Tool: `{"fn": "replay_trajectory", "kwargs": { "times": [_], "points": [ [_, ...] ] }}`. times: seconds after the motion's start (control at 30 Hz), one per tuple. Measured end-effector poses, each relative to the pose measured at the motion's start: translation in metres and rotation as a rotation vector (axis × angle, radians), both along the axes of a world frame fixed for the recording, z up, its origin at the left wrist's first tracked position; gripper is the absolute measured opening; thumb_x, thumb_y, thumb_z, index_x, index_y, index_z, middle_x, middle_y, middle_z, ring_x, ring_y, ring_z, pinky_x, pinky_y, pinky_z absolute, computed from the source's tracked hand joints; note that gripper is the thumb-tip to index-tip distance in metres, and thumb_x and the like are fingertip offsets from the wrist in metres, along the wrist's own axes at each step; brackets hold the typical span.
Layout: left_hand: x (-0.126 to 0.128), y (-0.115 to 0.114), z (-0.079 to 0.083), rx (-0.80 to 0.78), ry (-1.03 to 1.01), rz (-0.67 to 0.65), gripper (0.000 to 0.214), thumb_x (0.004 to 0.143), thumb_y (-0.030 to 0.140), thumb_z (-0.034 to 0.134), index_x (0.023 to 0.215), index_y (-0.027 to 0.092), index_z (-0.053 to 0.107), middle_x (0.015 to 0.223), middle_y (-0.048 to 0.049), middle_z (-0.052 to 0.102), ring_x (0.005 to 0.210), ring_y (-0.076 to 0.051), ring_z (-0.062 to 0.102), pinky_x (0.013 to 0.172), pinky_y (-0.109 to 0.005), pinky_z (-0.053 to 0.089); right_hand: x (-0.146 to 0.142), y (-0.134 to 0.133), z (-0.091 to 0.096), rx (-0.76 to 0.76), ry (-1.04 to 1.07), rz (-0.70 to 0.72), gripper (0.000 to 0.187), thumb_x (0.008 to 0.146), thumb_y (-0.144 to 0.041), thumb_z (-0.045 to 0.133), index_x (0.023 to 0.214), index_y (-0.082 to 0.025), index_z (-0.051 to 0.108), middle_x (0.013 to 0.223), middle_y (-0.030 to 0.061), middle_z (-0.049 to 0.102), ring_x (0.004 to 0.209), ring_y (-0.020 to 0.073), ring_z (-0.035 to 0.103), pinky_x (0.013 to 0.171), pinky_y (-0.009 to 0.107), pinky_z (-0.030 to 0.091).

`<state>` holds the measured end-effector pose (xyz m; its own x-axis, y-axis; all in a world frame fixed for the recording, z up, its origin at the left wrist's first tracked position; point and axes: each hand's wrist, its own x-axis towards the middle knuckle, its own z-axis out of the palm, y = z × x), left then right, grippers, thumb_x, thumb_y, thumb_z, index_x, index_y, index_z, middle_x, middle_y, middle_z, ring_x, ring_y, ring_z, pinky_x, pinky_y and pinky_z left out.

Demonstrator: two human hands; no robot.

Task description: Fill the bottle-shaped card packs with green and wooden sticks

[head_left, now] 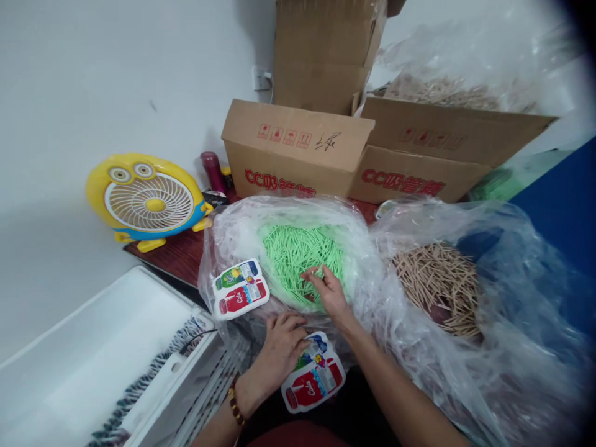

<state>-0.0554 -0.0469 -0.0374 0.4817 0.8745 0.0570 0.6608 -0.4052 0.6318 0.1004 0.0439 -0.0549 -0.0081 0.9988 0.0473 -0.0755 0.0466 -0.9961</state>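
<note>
My right hand (326, 289) reaches into an opened clear plastic bag (233, 223) full of thin green sticks (298, 251). Its thumb and fingertips are pinched together over the pile; what lies between them is too small to make out. Lower down, my left hand (282, 344) is closed at the upper left edge of a bottle-shaped pack (314, 380) with a red "Cola" print, partly covering it. A second pack of the same print (241, 290) rests on the left side of the bag, near neither hand's fingers.
Brown sticks (437, 285) fill another plastic bag on the right. Behind stand cardboard boxes (298, 149) with red lettering. A yellow cartoon fan (156, 205) and a maroon bottle (213, 171) are at the table's left. A white bin (139, 279) with striped packets stands at lower left.
</note>
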Motion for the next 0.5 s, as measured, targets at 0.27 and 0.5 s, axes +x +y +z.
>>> {"fn": "replay_trajectory", "kwargs": {
  "times": [0.27, 0.5],
  "points": [
    [0.000, 0.001, -0.001, 0.014, -0.009, -0.002, 0.011, 0.089, 0.025, 0.057, 0.089, 0.020, 0.068, 0.117, -0.0051, 0.064, 0.115, -0.024, 0.048, 0.097, -0.043, 0.033, -0.004, -0.016, -0.008, -0.010, -0.087, 0.105, 0.014, 0.084, -0.037, 0.051, 0.087, -0.024, 0.052, 0.086, 0.0007, 0.068, 0.086, 0.0179, 0.063, 0.086, 0.033, 0.046],
    [0.000, 0.000, -0.004, 0.030, -0.023, -0.005, 0.013, 0.090, 0.026, 0.056, 0.090, 0.021, 0.068, 0.116, -0.0050, 0.065, 0.115, -0.024, 0.048, 0.097, -0.043, 0.032, -0.003, -0.005, -0.009, -0.030, -0.039, 0.060, 0.018, 0.081, -0.038, 0.056, 0.089, -0.022, 0.053, 0.080, 0.0003, 0.068, 0.084, 0.0182, 0.064, 0.085, 0.033, 0.043]
  ]
}}
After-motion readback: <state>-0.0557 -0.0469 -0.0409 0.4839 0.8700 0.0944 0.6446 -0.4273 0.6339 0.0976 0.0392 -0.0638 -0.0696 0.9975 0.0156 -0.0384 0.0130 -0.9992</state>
